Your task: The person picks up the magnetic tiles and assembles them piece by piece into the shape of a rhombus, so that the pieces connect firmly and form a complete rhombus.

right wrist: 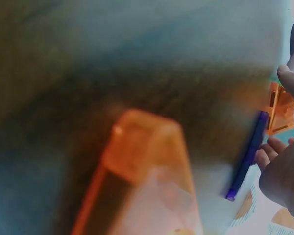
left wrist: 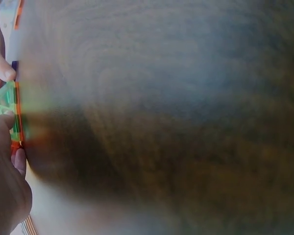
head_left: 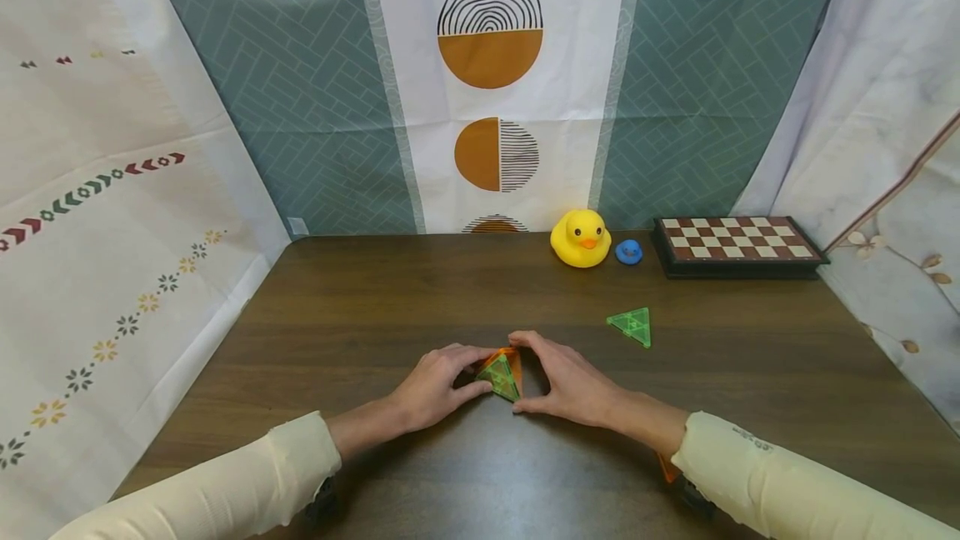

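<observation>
A small cluster of see-through magnetic tiles stands between my hands, propped together at an angle: a green triangle tile (head_left: 500,377) at the front and an orange tile (head_left: 514,359) behind it. A purple tile (right wrist: 247,156) shows edge-on in the right wrist view, close to the right fingers. My left hand (head_left: 437,386) grips the cluster from its left, forefinger at the top and thumb at the green tile's lower edge. From the other side my right hand (head_left: 573,382) pinches it, forefinger at the orange top corner and thumb low near the table.
Another green triangle tile (head_left: 633,326) lies flat beyond my right hand. An orange tile (right wrist: 142,161) rests by my right forearm, partly hidden by the sleeve. Along the table's back edge are a yellow duck (head_left: 581,238), a small blue duck (head_left: 628,252) and a checkered board (head_left: 738,240).
</observation>
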`<state>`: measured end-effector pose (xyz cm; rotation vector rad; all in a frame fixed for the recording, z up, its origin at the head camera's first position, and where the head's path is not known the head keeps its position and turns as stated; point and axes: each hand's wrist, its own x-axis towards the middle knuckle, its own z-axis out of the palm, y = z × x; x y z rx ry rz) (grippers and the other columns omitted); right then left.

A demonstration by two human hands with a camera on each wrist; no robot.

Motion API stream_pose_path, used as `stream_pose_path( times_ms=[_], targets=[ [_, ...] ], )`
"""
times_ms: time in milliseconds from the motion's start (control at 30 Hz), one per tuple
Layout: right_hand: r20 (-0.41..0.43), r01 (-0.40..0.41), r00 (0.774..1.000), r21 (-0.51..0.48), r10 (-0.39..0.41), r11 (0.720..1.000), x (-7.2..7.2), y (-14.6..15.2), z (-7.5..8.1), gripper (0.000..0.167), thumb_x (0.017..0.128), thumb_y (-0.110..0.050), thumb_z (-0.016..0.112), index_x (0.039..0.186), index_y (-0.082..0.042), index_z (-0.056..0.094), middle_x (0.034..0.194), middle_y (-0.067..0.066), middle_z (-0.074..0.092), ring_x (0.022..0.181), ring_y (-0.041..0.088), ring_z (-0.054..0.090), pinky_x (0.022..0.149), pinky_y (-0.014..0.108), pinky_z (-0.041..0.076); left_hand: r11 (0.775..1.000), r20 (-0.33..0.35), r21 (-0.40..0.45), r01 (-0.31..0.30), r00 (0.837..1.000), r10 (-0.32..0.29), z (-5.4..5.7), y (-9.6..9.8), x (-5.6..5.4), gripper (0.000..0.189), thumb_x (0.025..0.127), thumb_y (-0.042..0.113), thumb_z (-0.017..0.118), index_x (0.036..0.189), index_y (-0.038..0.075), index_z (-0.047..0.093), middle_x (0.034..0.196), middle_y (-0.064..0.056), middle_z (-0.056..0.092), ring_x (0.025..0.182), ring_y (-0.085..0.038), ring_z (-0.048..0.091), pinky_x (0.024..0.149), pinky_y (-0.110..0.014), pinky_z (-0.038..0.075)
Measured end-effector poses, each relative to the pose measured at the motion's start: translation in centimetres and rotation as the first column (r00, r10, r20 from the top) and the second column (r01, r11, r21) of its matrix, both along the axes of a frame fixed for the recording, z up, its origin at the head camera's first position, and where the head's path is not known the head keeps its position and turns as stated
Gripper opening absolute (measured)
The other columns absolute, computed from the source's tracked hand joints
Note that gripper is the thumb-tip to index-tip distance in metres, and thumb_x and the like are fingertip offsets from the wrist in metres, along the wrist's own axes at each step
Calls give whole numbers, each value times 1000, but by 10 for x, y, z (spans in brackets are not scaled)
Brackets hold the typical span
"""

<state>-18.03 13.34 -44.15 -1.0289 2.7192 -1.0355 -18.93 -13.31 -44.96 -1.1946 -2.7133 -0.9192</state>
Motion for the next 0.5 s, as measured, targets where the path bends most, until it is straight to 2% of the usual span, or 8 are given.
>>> stream_pose_path(
  times_ms=[233, 333, 500],
  targets=[
    [54, 66, 996, 24, -68, 998, -4, 15, 20, 100, 87, -33, 92, 165, -8, 35, 165, 13, 44, 148, 35, 46, 117, 59, 40, 1000, 10, 11, 2, 1000, -2, 5, -4, -2, 53, 99, 27, 79, 146, 7, 63, 136, -4, 70, 107, -16, 69, 90, -34, 59],
    [54, 103, 993, 28, -104, 994, -7, 29, 29, 98, 89, -34, 90, 166, -11, 34, 168, 14, 38, 152, 38, 41, 118, 62, 36, 1000, -6, 28, -11, 1000, 11, 11, -4, -5, 54, 101, 30, 77, 148, 7, 61, 143, -2, 66, 121, -19, 66, 98, -40, 57],
    [53, 161, 985, 44, -164, 986, -11, 54, 34, 95, 93, -34, 86, 168, -11, 32, 172, 16, 31, 154, 43, 35, 119, 66, 32, 996, -22, 75, -55, 998, 57, 25, -1, -6, 63, 104, 35, 72, 157, 9, 51, 157, 0, 55, 144, -21, 51, 113, -50, 47]
  ],
)
